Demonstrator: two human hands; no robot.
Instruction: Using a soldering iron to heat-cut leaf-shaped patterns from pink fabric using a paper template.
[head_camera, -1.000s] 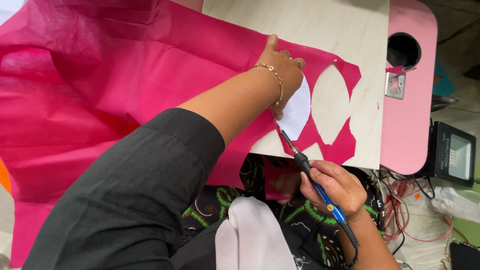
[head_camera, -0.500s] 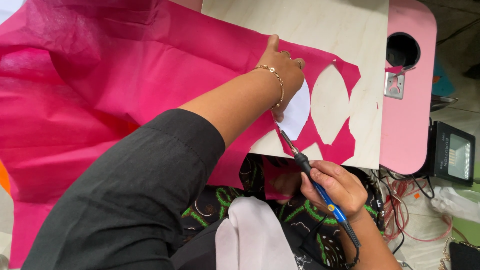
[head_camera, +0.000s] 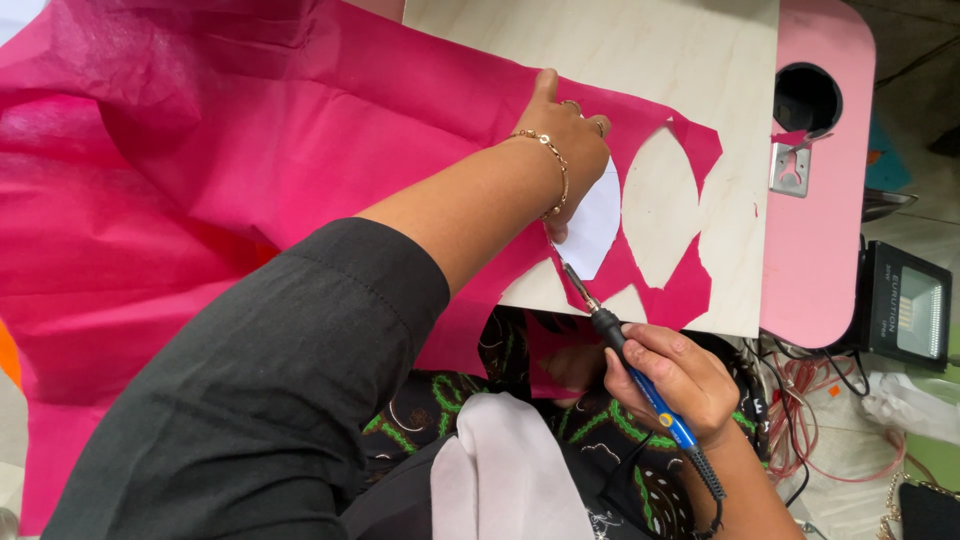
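The right hand (head_camera: 672, 378), low and right of centre in the frame, is gripping a blue-handled soldering iron (head_camera: 640, 375) with its fingers clenched round the grip, the metal tip slanting up and left to touch the pink fabric (head_camera: 250, 150) at the edge of a white paper template (head_camera: 592, 222); the left hand (head_camera: 568, 140) is reaching in from the lower left and pressing flat on that template and the fabric, fingers spread and grasping nothing, a gold bracelet (head_camera: 548, 165) circling the wrist; the fabric is spreading across the whole left half of the frame and lying over a pale wooden board (head_camera: 650, 50) in the upper centre, where leaf-shaped holes are showing bare wood; the black-sleeved left forearm is crossing over the fabric and hiding part of the cutting line and much of the template; the board is resting on a pink table (head_camera: 815, 260) at the upper right, with a round dark hole (head_camera: 806, 98) and a small metal bracket (head_camera: 790, 170) just below it; a black floodlight (head_camera: 905, 310) is sitting beside the table at the right edge; red cables (head_camera: 800, 400) are tangling on the floor near the right wrist.
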